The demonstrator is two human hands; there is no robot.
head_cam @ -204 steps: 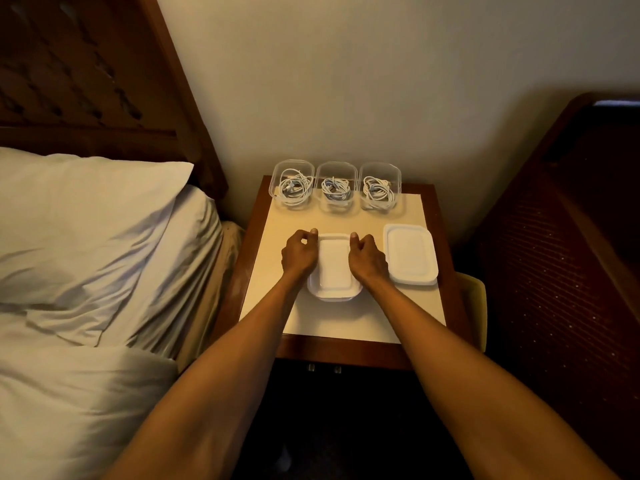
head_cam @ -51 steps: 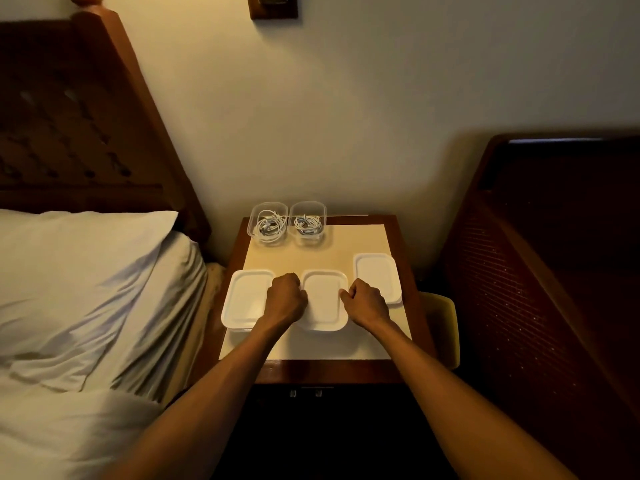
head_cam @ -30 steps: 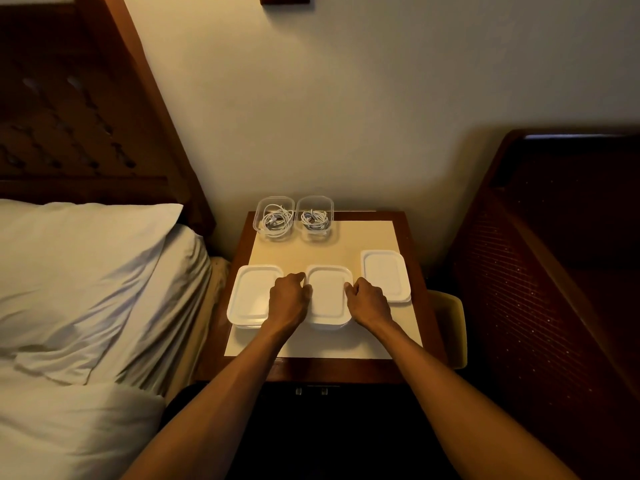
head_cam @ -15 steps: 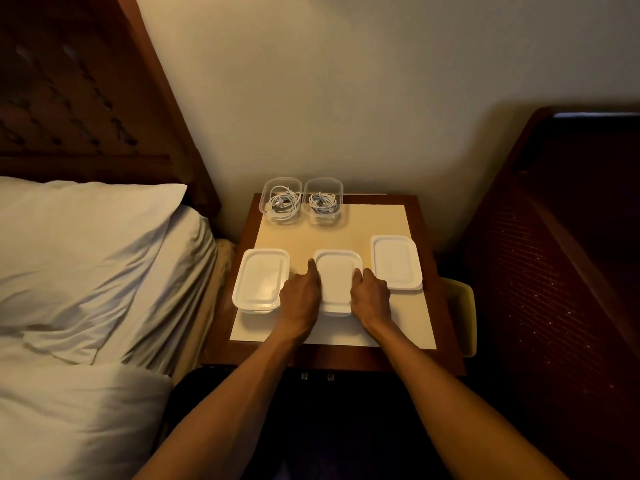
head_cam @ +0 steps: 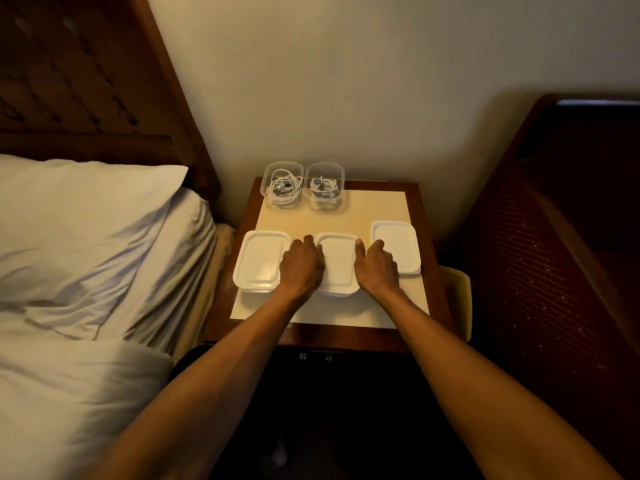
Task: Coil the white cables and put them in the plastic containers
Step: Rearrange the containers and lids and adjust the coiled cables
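Two clear open containers stand at the back of the nightstand, the left one [head_cam: 281, 183] and the right one [head_cam: 325, 185], each with a coiled white cable [head_cam: 284, 189] inside. Three white-lidded pieces lie in the front row: a lidded container on the left [head_cam: 259, 259], one in the middle [head_cam: 337, 268], and a flat white lid piece on the right [head_cam: 394, 244]. My left hand [head_cam: 301, 266] and my right hand [head_cam: 377, 268] grip the middle container by its two long sides, thumbs on the lid's edges. What it holds is hidden by the lid.
The nightstand [head_cam: 377, 206] has a beige top and a dark wood rim and stands against the wall. A bed with a white pillow [head_cam: 86, 220] and a wooden headboard lies to the left. A yellow object [head_cam: 459, 299] and dark wooden furniture [head_cam: 554, 254] stand to the right.
One container from the back row now stands lidded at the front left. Both hands stay at the middle container; my thumbs have stretched forward along the lid's edges.
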